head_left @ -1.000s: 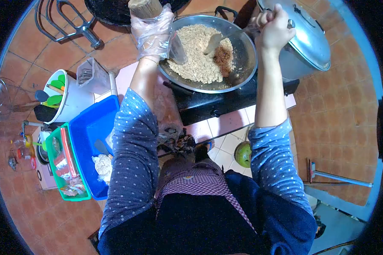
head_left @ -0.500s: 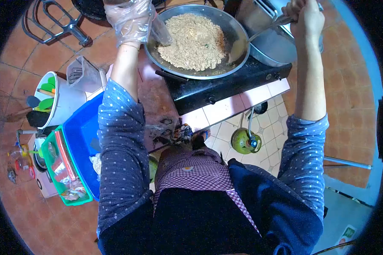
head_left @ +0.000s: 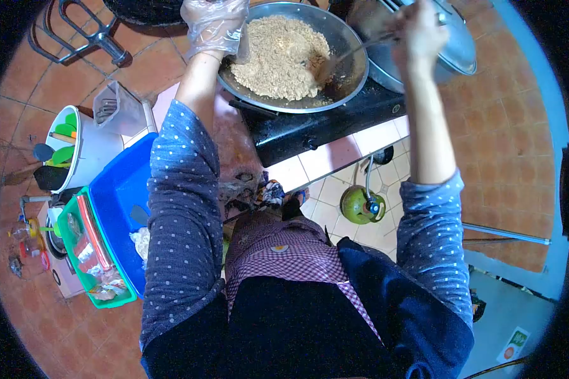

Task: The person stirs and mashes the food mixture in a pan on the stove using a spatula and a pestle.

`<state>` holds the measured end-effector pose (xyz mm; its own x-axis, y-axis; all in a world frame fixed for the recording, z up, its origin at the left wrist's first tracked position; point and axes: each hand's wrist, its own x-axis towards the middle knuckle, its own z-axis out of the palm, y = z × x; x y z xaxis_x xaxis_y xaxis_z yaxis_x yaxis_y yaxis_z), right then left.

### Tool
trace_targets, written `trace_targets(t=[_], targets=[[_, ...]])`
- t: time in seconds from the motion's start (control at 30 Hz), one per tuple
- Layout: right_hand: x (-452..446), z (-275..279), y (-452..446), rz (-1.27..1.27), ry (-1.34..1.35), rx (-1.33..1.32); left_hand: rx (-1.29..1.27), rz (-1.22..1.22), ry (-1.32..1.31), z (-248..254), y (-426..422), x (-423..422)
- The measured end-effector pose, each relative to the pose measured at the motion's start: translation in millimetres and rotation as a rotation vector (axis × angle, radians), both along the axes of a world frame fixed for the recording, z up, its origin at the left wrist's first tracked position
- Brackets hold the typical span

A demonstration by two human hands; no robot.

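Note:
A wide metal wok (head_left: 297,108) on the black stove (head_left: 284,139) holds a beige crumbly mixture (head_left: 275,60), with a darker brown patch toward its right. My right hand (head_left: 420,35), blurred by motion, is closed around the handle of a long spatula (head_left: 351,54), whose blade is in the mixture. My left hand (head_left: 215,25), in a clear plastic glove, is at the wok's upper left rim. Its fingers are partly cut off by the frame's top edge, and what it holds cannot be made out here.
A lidded metal pot (head_left: 455,38) stands right of the wok. At left are a white bucket of utensils (head_left: 98,158), a clear container (head_left: 126,114), a blue tray (head_left: 117,196) and a green basket (head_left: 117,302). A green gas cylinder (head_left: 357,205) is below the stove.
My right hand first swung right and outward, then came back left with the spatula. The blade moved from the wok's right side into the mixture. The brown patch is now smaller and more spread.

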<state>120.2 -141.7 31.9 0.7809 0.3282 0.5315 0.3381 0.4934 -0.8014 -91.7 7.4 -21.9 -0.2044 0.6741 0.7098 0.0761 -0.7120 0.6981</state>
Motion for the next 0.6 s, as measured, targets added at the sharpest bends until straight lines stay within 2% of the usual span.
trace_targets(t=[0.03,0.13,0.17,0.23,0.3,0.37,0.4,0.47,0.5,0.57,0.6], targets=[[14,-23,16,0.02,0.059,0.034,-0.022,-0.026,0.01,0,-2,-1],[39,-20,18,0.045,0.066,-0.097,-0.063,-0.049,-0.008,-1,-1,-5],[26,-2,11,0.093,0.128,-0.036,-0.063,-0.047,-0.009,-2,1,-5],[1,32,-4,0.127,0.076,0.037,-0.022,-0.035,-0.067,-5,5,-6],[8,42,-7,0.189,0.055,0.135,-0.033,-0.028,-0.054,-6,6,-9],[173,25,20,0.876,0.19,-0.011,-0.045,-0.024,-0.038,-7,5,-10],[164,24,20,0.876,0.192,-0.011,-0.042,-0.021,-0.046,-6,4,-9],[112,27,16,1.079,0.354,0.222,-0.04,-0.02,-0.051,-6,3,-8],[68,31,12,1.078,0.353,0.224,-0.035,-0.033,-0.048,-6,3,-7],[-11,39,5,0.077,-0.115,0.088,-0.027,-0.045,-0.045,-5,2,-6],[2,21,21,0.017,-0.023,0.058,-0.029,-0.023,-0.041,-4,1,-4]])
